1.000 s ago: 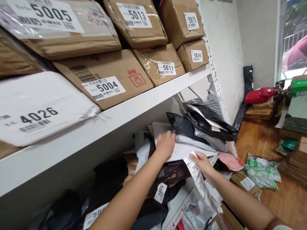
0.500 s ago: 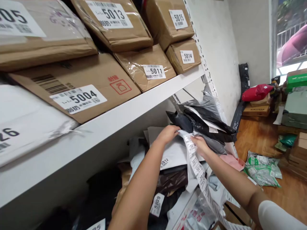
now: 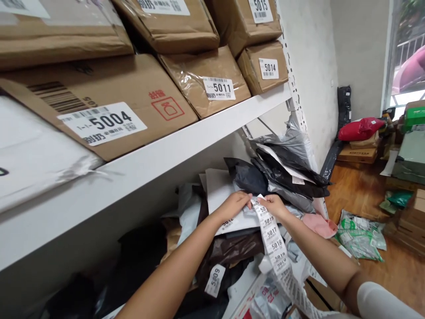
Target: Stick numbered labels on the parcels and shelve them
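A long strip of white number labels (image 3: 275,241) hangs down from between my hands, its upper end bent at the fingers. My right hand (image 3: 275,206) pinches the strip near its top. At the strip's top left edge my left hand (image 3: 236,204) has its fingers drawn together on the label end. Below both hands lies a white mailing bag (image 3: 215,190) labelled 5012, partly covered by my left hand. Just behind the hands rests a dark plastic parcel (image 3: 249,177). A brown plastic parcel (image 3: 234,248) lies under the white bag, near a 5009 label (image 3: 215,280).
Above runs a white shelf (image 3: 199,135) holding cardboard boxes, among them box 5004 (image 3: 139,97) and box 5011 (image 3: 195,75). Black and grey parcels (image 3: 288,166) are stacked by the perforated post. Green-and-white bags (image 3: 360,235) and a red parcel (image 3: 360,128) are at the right.
My left hand has come down from the dark parcel's edge to the top of the label strip. My right hand stays on the strip. The view has shifted slightly.
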Action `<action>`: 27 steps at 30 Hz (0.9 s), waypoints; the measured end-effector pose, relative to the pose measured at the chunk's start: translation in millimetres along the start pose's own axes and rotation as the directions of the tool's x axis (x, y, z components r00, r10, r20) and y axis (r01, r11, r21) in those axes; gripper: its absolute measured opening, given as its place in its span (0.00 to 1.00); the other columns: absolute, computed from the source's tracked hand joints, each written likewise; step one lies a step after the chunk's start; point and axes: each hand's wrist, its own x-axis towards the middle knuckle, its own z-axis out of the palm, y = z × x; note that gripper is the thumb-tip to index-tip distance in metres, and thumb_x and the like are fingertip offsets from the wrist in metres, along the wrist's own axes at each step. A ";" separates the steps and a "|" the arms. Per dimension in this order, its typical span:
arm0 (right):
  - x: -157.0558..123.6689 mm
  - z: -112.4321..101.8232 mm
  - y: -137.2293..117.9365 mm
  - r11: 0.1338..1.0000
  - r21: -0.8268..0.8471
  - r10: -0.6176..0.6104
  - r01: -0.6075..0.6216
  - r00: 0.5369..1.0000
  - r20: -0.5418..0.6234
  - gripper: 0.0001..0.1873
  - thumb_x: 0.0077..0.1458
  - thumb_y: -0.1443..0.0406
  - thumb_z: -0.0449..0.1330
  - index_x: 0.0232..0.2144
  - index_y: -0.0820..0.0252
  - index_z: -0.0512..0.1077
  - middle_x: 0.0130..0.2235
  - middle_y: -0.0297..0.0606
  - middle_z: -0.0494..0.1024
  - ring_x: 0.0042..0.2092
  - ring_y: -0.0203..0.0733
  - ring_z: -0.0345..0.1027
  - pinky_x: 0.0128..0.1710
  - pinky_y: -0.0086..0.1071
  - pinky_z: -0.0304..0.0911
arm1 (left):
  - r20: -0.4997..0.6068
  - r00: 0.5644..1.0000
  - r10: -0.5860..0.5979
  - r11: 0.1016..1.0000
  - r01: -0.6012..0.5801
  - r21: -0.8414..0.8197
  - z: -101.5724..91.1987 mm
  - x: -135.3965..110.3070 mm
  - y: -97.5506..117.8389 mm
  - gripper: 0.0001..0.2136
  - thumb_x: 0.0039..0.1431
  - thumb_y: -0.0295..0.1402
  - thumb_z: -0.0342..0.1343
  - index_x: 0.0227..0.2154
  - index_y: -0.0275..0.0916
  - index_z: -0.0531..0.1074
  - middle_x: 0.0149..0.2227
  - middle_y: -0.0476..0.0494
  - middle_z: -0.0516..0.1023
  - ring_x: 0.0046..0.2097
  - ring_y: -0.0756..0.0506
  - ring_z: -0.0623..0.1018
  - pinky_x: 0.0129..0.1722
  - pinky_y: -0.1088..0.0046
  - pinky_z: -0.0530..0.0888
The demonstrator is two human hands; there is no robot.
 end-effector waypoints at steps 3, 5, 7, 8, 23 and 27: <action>-2.9 2.2 3.7 0.976 -0.203 -0.103 0.083 0.990 -0.091 0.31 0.36 0.47 0.71 0.09 0.57 0.58 0.13 0.25 0.55 0.22 0.29 0.46 0.23 0.28 0.39 | -0.032 0.998 -0.061 0.992 0.065 0.109 7.6 5.3 1.0 0.15 0.56 0.48 0.54 0.28 0.40 0.73 0.34 0.44 0.75 0.39 0.41 0.75 0.45 0.65 0.73; -6.1 1.4 5.0 0.945 -0.306 -0.160 0.113 0.978 -0.132 0.32 0.40 0.47 0.69 0.08 0.57 0.56 0.13 0.25 0.53 0.23 0.30 0.46 0.23 0.29 0.38 | -0.021 0.999 -0.036 0.979 0.040 0.201 13.7 6.1 1.1 0.11 0.57 0.43 0.54 0.32 0.40 0.73 0.38 0.42 0.74 0.42 0.41 0.75 0.47 0.65 0.73; -10.1 -1.5 5.6 0.963 -0.259 -0.103 0.076 0.990 -0.091 0.30 0.39 0.47 0.70 0.10 0.58 0.59 0.14 0.26 0.56 0.22 0.30 0.48 0.24 0.29 0.40 | -0.015 1.000 -0.018 0.953 0.021 0.301 19.1 6.3 1.4 0.09 0.60 0.38 0.50 0.33 0.40 0.72 0.40 0.40 0.73 0.46 0.40 0.74 0.51 0.63 0.72; -12.2 -3.3 5.8 0.979 -0.201 -0.042 0.033 0.998 -0.041 0.28 0.37 0.47 0.71 0.11 0.58 0.63 0.15 0.27 0.59 0.22 0.30 0.50 0.24 0.29 0.42 | -0.016 1.000 -0.021 0.940 0.025 0.341 21.1 6.6 2.0 0.09 0.61 0.37 0.49 0.33 0.40 0.71 0.41 0.39 0.73 0.47 0.39 0.74 0.52 0.62 0.71; -60.7 -22.6 27.7 0.954 0.212 0.225 -0.213 0.974 -0.034 0.35 0.16 0.42 0.77 0.17 0.61 0.68 0.17 0.29 0.68 0.20 0.30 0.56 0.23 0.28 0.49 | -0.128 0.990 0.053 0.799 0.035 0.601 21.6 -4.3 30.9 0.11 0.61 0.34 0.56 0.46 0.40 0.69 0.47 0.37 0.73 0.51 0.36 0.72 0.51 0.59 0.71; -70.5 -35.4 35.9 0.967 0.145 0.221 -0.210 0.973 -0.063 0.38 0.21 0.41 0.76 0.12 0.57 0.57 0.14 0.24 0.59 0.19 0.27 0.48 0.22 0.28 0.43 | -0.358 0.908 0.218 0.655 0.136 0.743 -7.9 9.9 55.2 0.27 0.54 0.24 0.60 0.57 0.45 0.69 0.59 0.34 0.70 0.61 0.31 0.67 0.58 0.52 0.66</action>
